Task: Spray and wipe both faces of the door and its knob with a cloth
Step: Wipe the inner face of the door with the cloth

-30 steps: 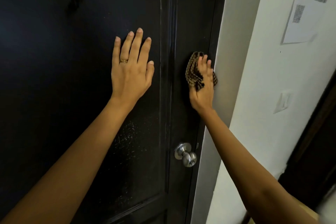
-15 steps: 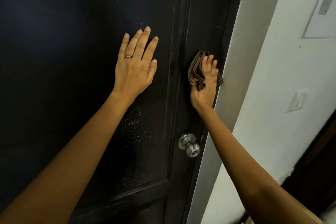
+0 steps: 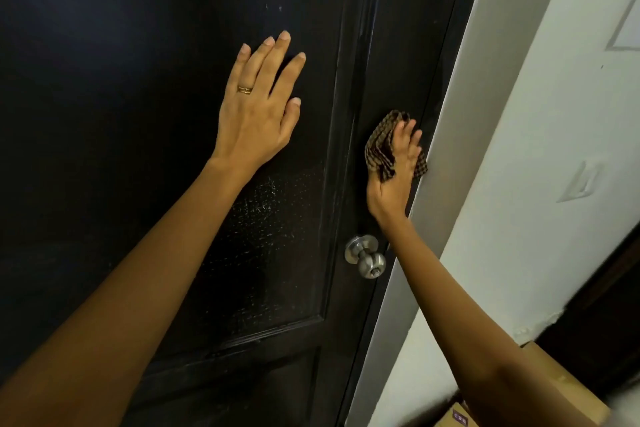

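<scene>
The door (image 3: 138, 114) is dark and panelled and fills the left and middle of the view; the left hand (image 3: 258, 111) lies flat on its upper panel, fingers (image 3: 273, 59) straight and slightly spread, holding nothing; a gold ring (image 3: 245, 89) sits on one finger. Just below that hand, fine pale droplets (image 3: 263, 211) speckle the panel.

The cloth (image 3: 379, 149), brown and checked, is bunched against the door's right stile, close to the edge by the grey jamb (image 3: 450, 156); the right hand (image 3: 393, 180) presses it to the wood, fingers (image 3: 403, 135) straight and close together, pointing up; folds of the cloth stick out on both sides of the hand, and the thumb is hidden by them. The two hands are well apart, with the panel's moulding between them.

The knob (image 3: 367, 258), round and silver, stands on the same stile below the right hand and apart from it; neither hand touches it.

Right of the jamb runs a white wall (image 3: 519, 218) with a pale switch (image 3: 581, 182) and the corner of a paper (image 3: 628, 24); a cardboard box (image 3: 557, 388) shows at the lower right, partly behind the right forearm.
</scene>
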